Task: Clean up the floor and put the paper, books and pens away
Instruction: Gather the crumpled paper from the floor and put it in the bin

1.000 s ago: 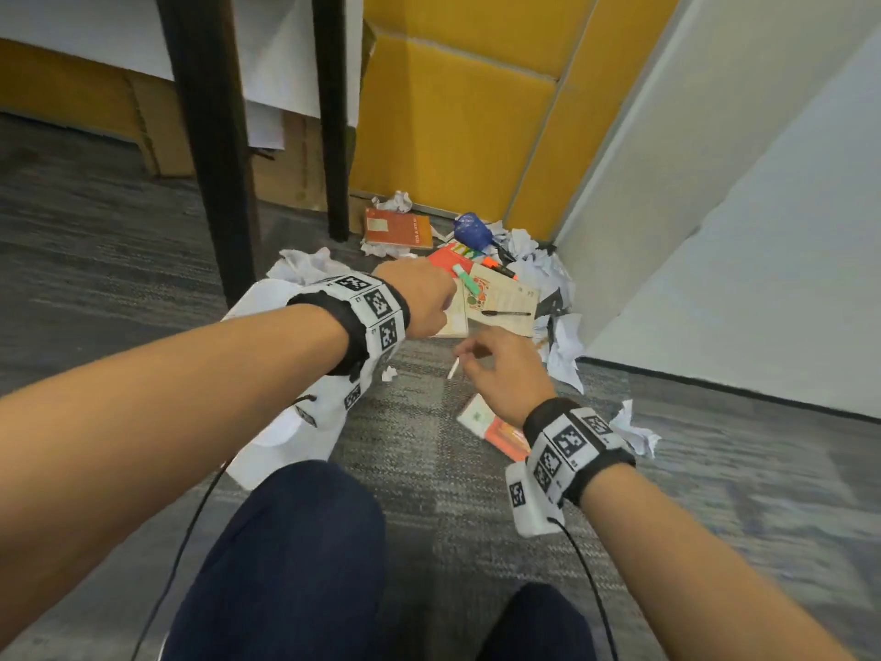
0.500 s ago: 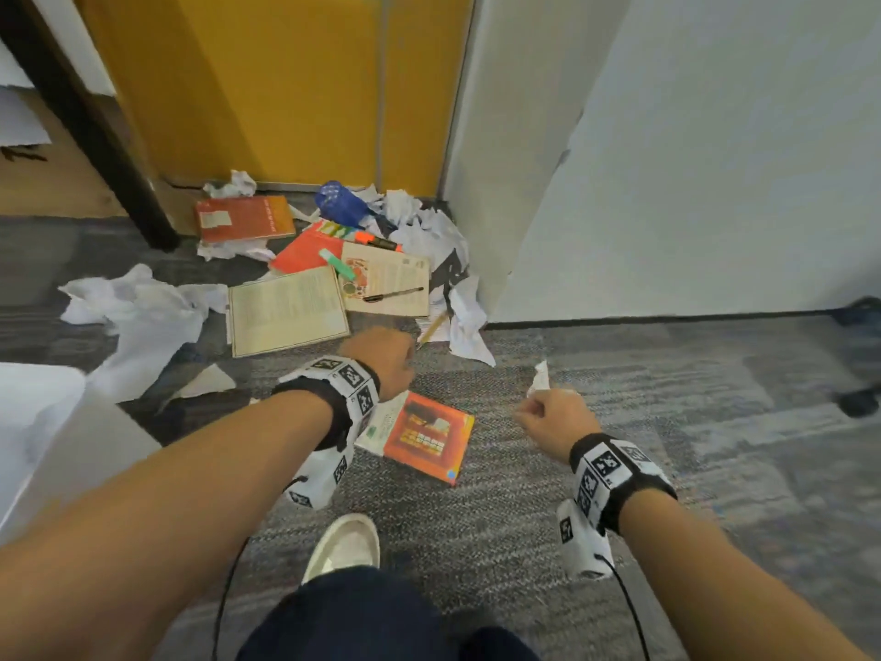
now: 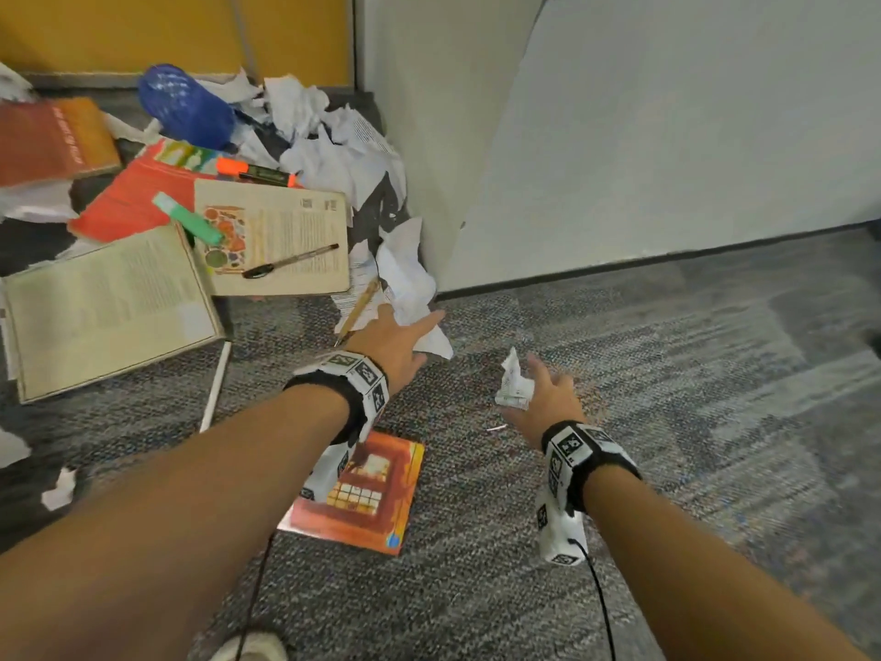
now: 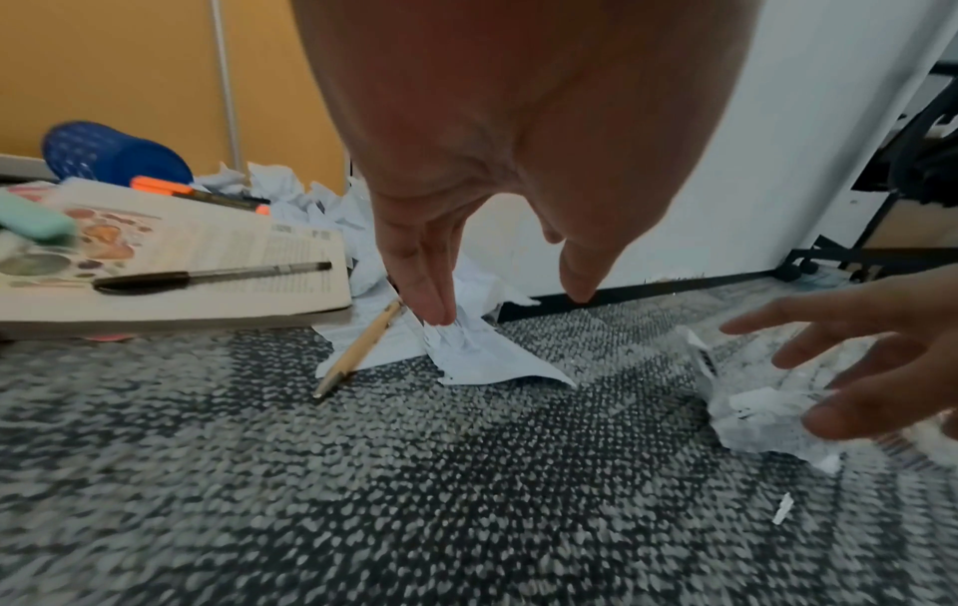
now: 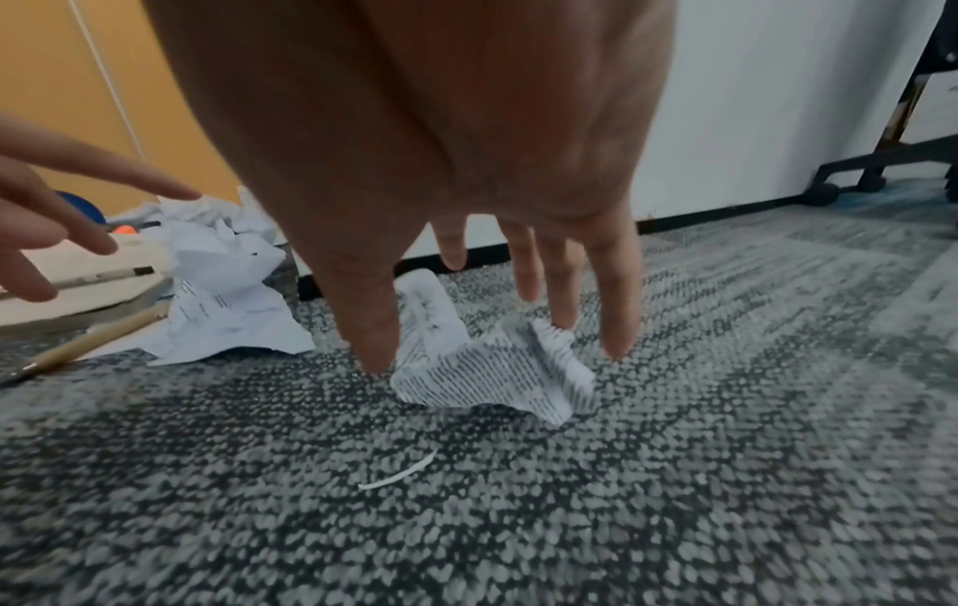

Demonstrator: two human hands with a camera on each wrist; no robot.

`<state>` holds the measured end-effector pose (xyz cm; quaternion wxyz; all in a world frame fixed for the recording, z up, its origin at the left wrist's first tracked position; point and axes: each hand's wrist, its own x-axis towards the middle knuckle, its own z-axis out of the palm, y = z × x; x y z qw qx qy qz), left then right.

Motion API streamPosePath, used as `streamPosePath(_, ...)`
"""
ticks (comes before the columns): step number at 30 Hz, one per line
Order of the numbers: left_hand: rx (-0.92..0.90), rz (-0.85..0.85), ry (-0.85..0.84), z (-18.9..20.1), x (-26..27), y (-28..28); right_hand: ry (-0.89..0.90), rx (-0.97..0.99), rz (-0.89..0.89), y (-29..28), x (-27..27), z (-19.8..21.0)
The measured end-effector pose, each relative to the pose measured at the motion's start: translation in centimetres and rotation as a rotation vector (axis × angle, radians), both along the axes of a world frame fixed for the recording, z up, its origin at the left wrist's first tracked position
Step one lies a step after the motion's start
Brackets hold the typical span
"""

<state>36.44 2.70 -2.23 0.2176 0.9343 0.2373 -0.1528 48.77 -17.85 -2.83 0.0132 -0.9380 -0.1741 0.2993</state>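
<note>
My left hand (image 3: pixel 429 333) reaches with straight fingers to a crumpled white sheet (image 3: pixel 407 279) at the foot of the wall; in the left wrist view its fingertips (image 4: pixel 435 311) touch that sheet (image 4: pixel 477 348). A tan pen (image 3: pixel 357 312) lies just left of it. My right hand (image 3: pixel 524 388) is spread over a small crumpled printed paper (image 3: pixel 512 388) on the carpet; the right wrist view shows the thumb and straight fingers (image 5: pixel 617 328) either side of the paper (image 5: pixel 492 373), not curled round it.
Two open books (image 3: pixel 109 302) (image 3: pixel 281 236), a black pen (image 3: pixel 291 262), green (image 3: pixel 188 225) and orange (image 3: pixel 255 171) highlighters, a blue mesh cup (image 3: pixel 186 107) and more crumpled paper (image 3: pixel 333 140) lie at left. An orange book (image 3: pixel 362 493) lies under my left forearm. The white wall (image 3: pixel 667 136) is right.
The view has swung right and down. My left hand has moved from above the orange book to the crumpled sheet by the wall. My right fist has opened over the printed scrap.
</note>
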Motion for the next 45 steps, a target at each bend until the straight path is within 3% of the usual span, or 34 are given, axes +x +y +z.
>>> streamPosePath(7,-0.011,0.098,0.148,-3.7,1.9,0.0,0.05,-0.01,0.184,3.1,-0.8,-2.5)
streamPosePath(12,0.035,0.196,0.033,-5.1,1.0,0.8,0.134,0.016,0.18,4.2,-2.2,-3.9)
streamPosePath(17,0.05,0.386,-0.053,-3.3,-2.9,2.6,0.093,0.095,0.229,5.4,-2.2,-3.1)
streamPosePath(20,0.074,0.492,-0.117,-1.7,-5.8,4.5,-0.09,0.225,0.272,7.8,-2.1,-1.8)
streamPosePath(22,0.07,0.554,-0.072,-1.4,-7.9,6.2,-0.14,0.302,0.287,10.1,-2.2,-1.2)
streamPosePath(25,0.016,0.693,0.046,-2.2,-11.6,8.9,-0.096,0.208,0.338,14.0,-2.5,-2.2)
streamPosePath(28,-0.01,0.73,0.237,-3.3,-15.2,11.0,-0.083,0.124,0.246,17.3,-3.5,-3.9)
streamPosePath(32,0.051,0.771,0.343,-4.9,-18.1,13.2,-0.187,0.169,0.132,19.5,-4.6,-4.7)
streamPosePath(36,0.11,0.911,0.231,-5.0,-17.6,13.8,0.007,0.138,0.056,20.2,-3.8,-4.8)
streamPosePath(39,0.221,0.995,0.129,-4.8,-16.5,13.3,0.106,0.238,-0.004,21.0,-2.7,-4.7)
streamPosePath(42,0.095,1.062,0.12,-5.5,-15.8,12.2,0.194,0.258,-0.084,22.8,-3.1,-4.0)
streamPosePath(45,-0.018,0.963,0.173,-6.6,-15.6,11.0,0.198,0.16,-0.147,24.5,-3.7,-4.0)
